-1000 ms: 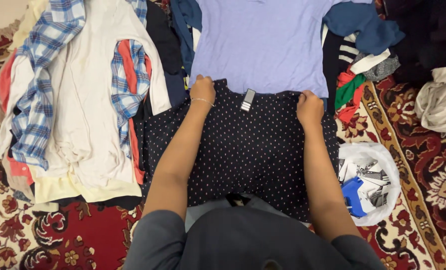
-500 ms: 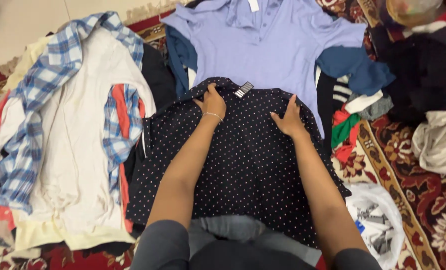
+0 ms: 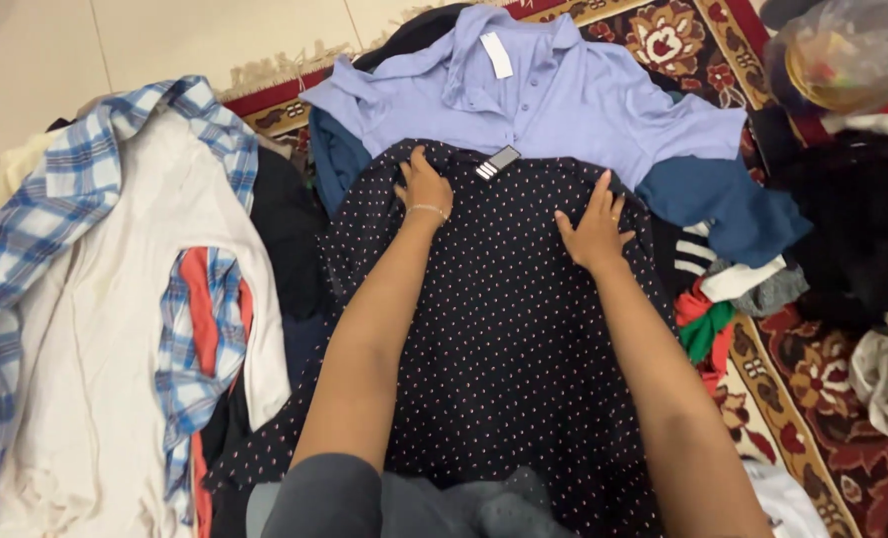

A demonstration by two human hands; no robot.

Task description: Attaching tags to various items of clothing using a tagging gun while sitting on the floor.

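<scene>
I see both hands laid flat and open on the dark dotted garment [image 3: 494,329], gripping nothing. My left hand [image 3: 424,186] presses near its neckline, fingers spread narrowly, a thin bracelet [image 3: 428,208] at the wrist. My right hand [image 3: 593,227] lies palm down with fingers splayed wide on the garment's upper right. A small striped tag [image 3: 497,162] sits at the collar between the 2 hands. The garment is spread on top of a lilac polo shirt [image 3: 574,100], which lies on the patterned red carpet [image 3: 823,399]. To the left lies a cream shirt [image 3: 115,329] with a blue plaid shirt [image 3: 25,249] over it. To the right, a blue garment [image 3: 733,209] and striped clothes [image 3: 703,254] are heaped.
</scene>
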